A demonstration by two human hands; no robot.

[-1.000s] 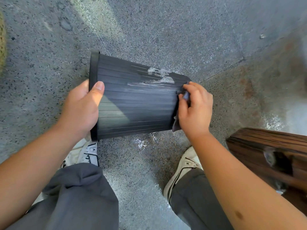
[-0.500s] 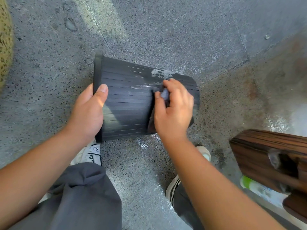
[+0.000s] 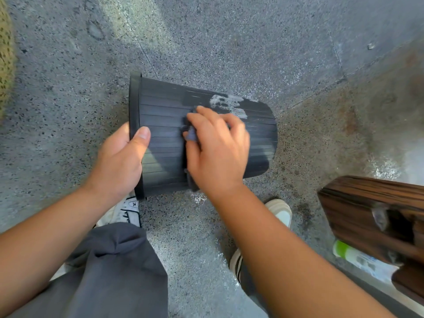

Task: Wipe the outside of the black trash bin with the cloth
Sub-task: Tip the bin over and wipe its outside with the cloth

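At the far left edge of the frame a yellowish woven object (image 3: pixel 5 58) is partly seen. Left of centre, the left hand (image 3: pixel 119 161) is wrapped around the rim end of the black trash bin (image 3: pixel 160 125), thumb laid over the ribbed wall, so that the bin is held on its side above the speckled floor (image 3: pixel 229 42). At the centre, the cloth (image 3: pixel 191 134) is bunched under the right hand (image 3: pixel 218 152), whose fingers are curled over it and pressed against the bin's side (only a dark fold shows at the thumb). A whitish smear (image 3: pixel 227 104) is left on the upper wall, just beyond the fingertips, so the wiping is judged unfinished. At the lower right a dark wooden piece (image 3: pixel 371 214) and a green-capped bottle (image 3: pixel 353 255) are seen.

The bin could be rolled or twisted out of the left hand if the cloth is pushed hard across the ribs; the smear could be missed if the strokes are kept low.
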